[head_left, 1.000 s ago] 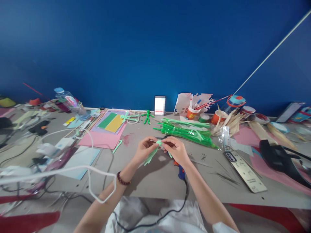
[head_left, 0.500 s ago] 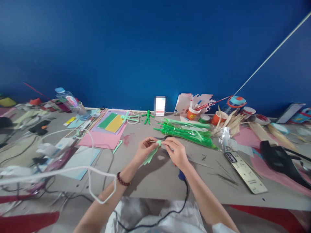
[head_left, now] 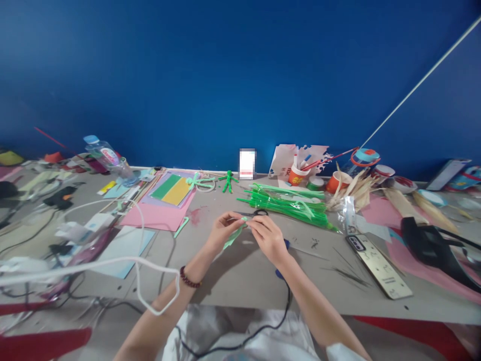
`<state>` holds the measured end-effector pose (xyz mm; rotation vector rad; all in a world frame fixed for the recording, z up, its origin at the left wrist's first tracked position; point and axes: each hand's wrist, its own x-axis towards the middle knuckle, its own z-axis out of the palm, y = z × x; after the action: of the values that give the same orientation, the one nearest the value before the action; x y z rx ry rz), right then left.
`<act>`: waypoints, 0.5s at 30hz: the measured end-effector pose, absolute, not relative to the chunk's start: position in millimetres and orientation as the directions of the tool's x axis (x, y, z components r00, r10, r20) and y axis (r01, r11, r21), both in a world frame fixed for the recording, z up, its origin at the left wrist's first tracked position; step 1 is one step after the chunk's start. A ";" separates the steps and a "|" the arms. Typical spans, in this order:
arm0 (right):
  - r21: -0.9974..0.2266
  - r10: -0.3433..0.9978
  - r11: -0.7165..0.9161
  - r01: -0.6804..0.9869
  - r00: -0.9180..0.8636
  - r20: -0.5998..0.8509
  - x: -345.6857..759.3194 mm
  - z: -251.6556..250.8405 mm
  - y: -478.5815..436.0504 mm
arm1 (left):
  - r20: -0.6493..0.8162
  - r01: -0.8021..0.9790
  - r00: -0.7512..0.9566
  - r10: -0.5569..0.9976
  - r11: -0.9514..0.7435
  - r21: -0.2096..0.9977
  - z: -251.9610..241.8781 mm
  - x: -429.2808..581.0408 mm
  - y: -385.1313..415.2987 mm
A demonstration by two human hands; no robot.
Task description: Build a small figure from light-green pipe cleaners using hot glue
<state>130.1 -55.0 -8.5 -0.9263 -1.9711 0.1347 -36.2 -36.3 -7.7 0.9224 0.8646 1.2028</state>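
Observation:
Between my two hands, over the middle of the table, is a pale green crafted piece (head_left: 233,237) with strips hanging down to the left. My left hand (head_left: 222,231) is closed on it, thumb and fingers pinched near its top. From the right, the fingertips of my right hand (head_left: 267,237) pinch the same piece at its top end. Just behind my hands lie scissors (head_left: 260,213), partly hidden. A small green figure (head_left: 227,181) stands farther back, and a bundle of green stems (head_left: 289,205) in clear wrap lies behind my right hand.
A phone (head_left: 379,268) lies at the right. Pink paper (head_left: 158,214) and a white cable (head_left: 160,268) are at the left, with a bottle (head_left: 108,156) behind. An orange cup with pens (head_left: 298,175) stands at the back. A blue-handled tool (head_left: 280,273) is partly under my right arm.
My right hand has shifted slightly left and down, uncovering more of the scissors' loop behind it. The green piece sits a little lower and its top is more covered by my fingers.

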 end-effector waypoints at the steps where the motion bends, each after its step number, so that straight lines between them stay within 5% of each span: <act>1: -0.437 0.654 0.712 0.549 -0.294 0.697 129.9 -9.4 -55.1 | -0.054 -0.374 0.159 0.986 0.111 0.921 -7.9 -36.5 -36.2; 15: -0.640 0.732 0.657 0.398 -0.134 0.668 122.3 1.0 -59.4 | 0.022 -0.420 0.166 0.986 0.051 0.906 -6.0 -35.7 -37.9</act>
<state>122.3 -59.4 1.0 -0.9130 -1.7546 0.3719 -35.7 -37.9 -6.0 0.9495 0.7751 1.2520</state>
